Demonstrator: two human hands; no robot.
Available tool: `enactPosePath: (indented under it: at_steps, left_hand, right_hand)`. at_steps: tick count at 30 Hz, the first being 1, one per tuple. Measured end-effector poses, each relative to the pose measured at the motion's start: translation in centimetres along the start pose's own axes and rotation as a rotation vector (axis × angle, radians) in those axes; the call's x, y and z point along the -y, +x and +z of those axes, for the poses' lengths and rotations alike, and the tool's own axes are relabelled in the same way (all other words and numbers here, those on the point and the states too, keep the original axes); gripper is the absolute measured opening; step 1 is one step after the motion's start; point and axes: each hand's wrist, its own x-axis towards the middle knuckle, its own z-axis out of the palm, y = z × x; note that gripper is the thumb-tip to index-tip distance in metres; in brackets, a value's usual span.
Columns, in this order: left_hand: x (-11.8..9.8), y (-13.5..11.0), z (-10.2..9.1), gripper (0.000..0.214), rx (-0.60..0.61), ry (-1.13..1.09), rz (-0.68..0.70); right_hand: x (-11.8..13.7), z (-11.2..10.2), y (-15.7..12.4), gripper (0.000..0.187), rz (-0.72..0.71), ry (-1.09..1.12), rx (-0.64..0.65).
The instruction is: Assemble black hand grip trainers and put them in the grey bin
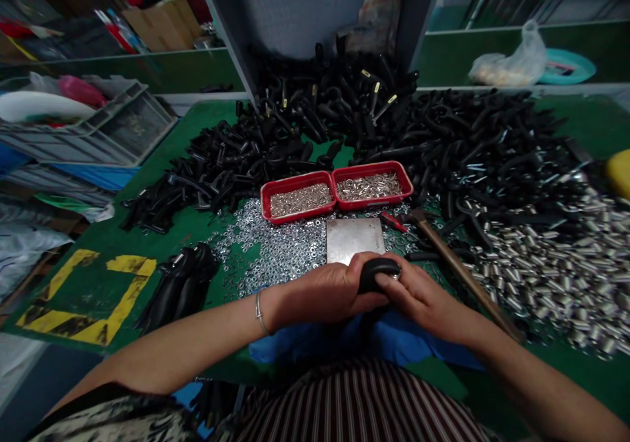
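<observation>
A curved black plastic handle is held in front of my body, between both hands. My left hand wraps round its left side. My right hand grips the other end, with the thumb pressed by a small shiny metal piece there; its exact kind is partly hidden. Just beyond the hands lies a square metal plate. Loose silver nuts spread to the left of that plate. Two red trays of small metal parts stand behind it. Right of the plate lie a wooden-handled hammer and a red-handled tool.
Black handles are heaped across the back of the green table. A pile of silver metal sleeves covers the right side. Several finished-looking black handles lie beside yellow-black tape. Grey crates stand at the left.
</observation>
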Motion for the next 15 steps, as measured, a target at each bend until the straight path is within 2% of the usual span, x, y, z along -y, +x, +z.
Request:
enactPosePath:
  at_steps: [3,6,9,11,13,15]
  left_hand:
    - [0.7,2.6,-1.4,0.064,0.27,0.434,0.051]
    - [2.8,5.7,-3.4,0.05,0.299,0.588,0.107]
    - [4.1,8.1,-5.8,0.041,0.246,0.88,0.088]
    - [3.8,9.7,-7.4,0.039,0.122,1.051,0.105]
    - [3.1,11.7,-8.5,0.033,-0.033,1.154,0.165]
    - [2.6,14.4,-8.8,0.029,-0.105,1.253,0.21]
  right_hand:
    - [-1.7,-0.2,1.8,0.038,0.038,0.03,0.002]
    - [-4.9,-2.2,5.2,0.034,0.072,-0.112,0.045]
    - [-8.1,-6.0,8.9,0.029,0.064,-0.346,-0.209]
    - [-9.7,-8.5,11.1,0.024,0.028,-0.52,-0.34]
    - [-10.6,-9.9,13.3,0.023,-0.018,-0.724,-0.352]
    - [-10.9,-9.9,15.7,0.024,-0.027,-0.9,-0.267]
